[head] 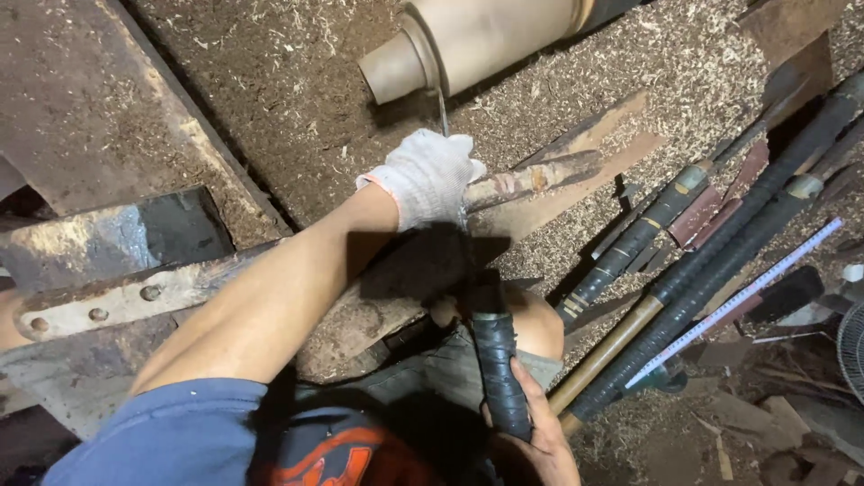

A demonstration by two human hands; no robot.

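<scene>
Sawdust: it covers the bed under the turning, thick to the far right too.
Left hand: your left hand, in a white knit glove, is closed over the far end of the chisel's blade, pressing it onto the rest — fingers wrapped tight, no gap showing.
Right hand: your right hand, bare, grips the black taped handle near its butt, close to your body.
Chisel: your chisel runs from near right up toward the glove; a thin steel tip shows just past the glove, pointing at the workpiece.
Workpiece: pale wooden workpiece sits far centre, smooth and round, with a narrow stub end on its left; whether the tip touches it cannot be told.
Spare tools: long-handled spares lie stacked to the right, with a white rule laid over them.
Risk, glove: knit fabric this close to a turned piece could snag and drag your fingers in, should the wood be spinning.
Risk, catch: if the tip lifts off the rest or bites deep, the blade could kick back — your right hand holds far from the edge, so leverage is on the wood's side.
Risk, footing: loose shavings everywhere could slip underfoot.
</scene>
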